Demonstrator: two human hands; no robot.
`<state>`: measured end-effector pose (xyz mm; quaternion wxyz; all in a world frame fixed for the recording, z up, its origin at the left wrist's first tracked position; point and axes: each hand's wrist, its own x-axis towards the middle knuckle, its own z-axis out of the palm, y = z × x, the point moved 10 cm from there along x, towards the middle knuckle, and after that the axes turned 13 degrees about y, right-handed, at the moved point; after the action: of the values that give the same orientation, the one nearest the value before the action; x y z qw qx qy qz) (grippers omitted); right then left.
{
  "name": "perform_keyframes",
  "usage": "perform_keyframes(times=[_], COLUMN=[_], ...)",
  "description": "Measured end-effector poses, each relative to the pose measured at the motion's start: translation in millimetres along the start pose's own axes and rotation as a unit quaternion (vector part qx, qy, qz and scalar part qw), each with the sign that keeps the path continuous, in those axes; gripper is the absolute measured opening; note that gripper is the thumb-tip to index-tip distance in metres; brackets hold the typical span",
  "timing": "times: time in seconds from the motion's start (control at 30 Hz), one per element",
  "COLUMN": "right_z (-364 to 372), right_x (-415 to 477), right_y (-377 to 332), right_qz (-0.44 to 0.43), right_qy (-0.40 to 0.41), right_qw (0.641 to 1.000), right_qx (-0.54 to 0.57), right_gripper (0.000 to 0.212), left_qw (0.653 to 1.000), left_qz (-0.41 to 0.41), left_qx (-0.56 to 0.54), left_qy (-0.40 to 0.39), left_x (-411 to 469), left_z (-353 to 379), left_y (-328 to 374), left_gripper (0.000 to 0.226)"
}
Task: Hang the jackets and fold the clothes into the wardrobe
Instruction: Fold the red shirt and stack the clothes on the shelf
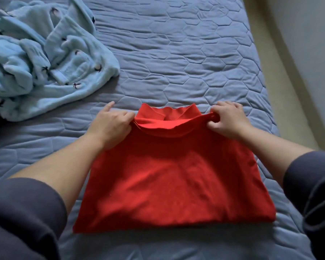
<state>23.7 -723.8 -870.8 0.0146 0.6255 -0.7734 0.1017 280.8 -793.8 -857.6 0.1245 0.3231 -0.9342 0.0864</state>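
Note:
A red garment [169, 177] lies folded on the blue quilted bed [176, 53], its near edge close to me. My left hand [111, 124] pinches the far left corner of the upper layer. At the far right corner my right hand [229, 121] pinches the same layer. The lifted edge sags between the two hands, and a lower red layer shows beyond it. A crumpled light-blue fleece garment [45, 59] with small dark prints lies at the far left of the bed.
The bed's right edge runs along a beige floor strip [281, 72] and a pale wall. Bare quilt stretches beyond the red garment to the far end. My dark sleeves fill the lower corners.

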Motion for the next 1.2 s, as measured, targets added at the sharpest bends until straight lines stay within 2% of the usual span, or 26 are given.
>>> perform_keyframes(times=[0.1, 0.2, 0.27, 0.3, 0.37, 0.47, 0.5, 0.57, 0.67, 0.77, 0.83, 0.93, 1.03, 1.13, 1.2], right_z=[-17, -23, -18, -15, 3, 41, 52, 65, 65, 47, 38, 25, 21, 17, 11], right_x=[13, 25, 19, 11, -15, -49, -53, -45, -30, -25, -26, -17, 0, 10, 16], right_y=[15, 24, 21, 14, -11, -44, -41, -21, 20, 44, 57, 63, 64, 74, 79], right_qz=[0.054, 0.108, 0.145, 0.156, 0.131, 0.059, 0.068, 0.140, 0.246, 0.232, 0.217, 0.197, 0.201, 0.236, 0.241], right_qy=[0.040, 0.072, 0.082, 0.085, 0.061, -0.026, -0.051, -0.076, -0.060, -0.028, -0.050, -0.044, -0.045, -0.022, 0.003], right_qw=[0.997, 0.992, 0.985, 0.984, 0.989, 0.996, 0.995, 0.987, 0.967, 0.972, 0.974, 0.975, 0.976, 0.969, 0.967], right_qx=[0.050, -0.003, -0.035, -0.034, -0.031, -0.059, -0.059, -0.038, -0.001, 0.000, -0.047, -0.093, -0.071, -0.069, -0.080], right_gripper=[0.029, 0.024, 0.033, 0.042, 0.061, 0.068, 0.068, 0.067, 0.064, 0.050, 0.052, 0.055, 0.044, 0.025, 0.021], left_qw=[0.997, 0.979, 0.961, 0.959, 0.969, 0.978, 0.978, 0.968, 0.953, 0.956, 0.955, 0.951, 0.956, 0.960, 0.955], left_qz=[-0.046, -0.181, -0.264, -0.273, -0.241, -0.192, -0.184, -0.213, -0.265, -0.259, -0.264, -0.277, -0.273, -0.247, -0.221], left_qx=[0.048, 0.077, 0.057, 0.032, -0.029, -0.051, -0.033, -0.015, -0.016, -0.020, -0.020, -0.015, 0.011, 0.107, 0.173], left_qy=[0.027, 0.049, 0.062, 0.067, 0.052, -0.059, -0.094, -0.131, -0.144, -0.138, -0.133, -0.137, -0.103, -0.079, -0.098], left_x=[13, 27, 27, 25, 13, -17, -26, -39, -50, -49, -49, -47, -31, -11, -1], left_z=[-10, -14, -14, -11, 2, 41, 55, 73, 84, 82, 78, 74, 62, 48, 46], left_y=[-23, -57, -59, -48, -9, 38, 41, 25, 3, 4, 3, -6, -21, -44, -57], left_gripper=[0.024, 0.019, 0.021, 0.026, 0.042, 0.063, 0.065, 0.067, 0.068, 0.069, 0.071, 0.066, 0.058, 0.039, 0.027])
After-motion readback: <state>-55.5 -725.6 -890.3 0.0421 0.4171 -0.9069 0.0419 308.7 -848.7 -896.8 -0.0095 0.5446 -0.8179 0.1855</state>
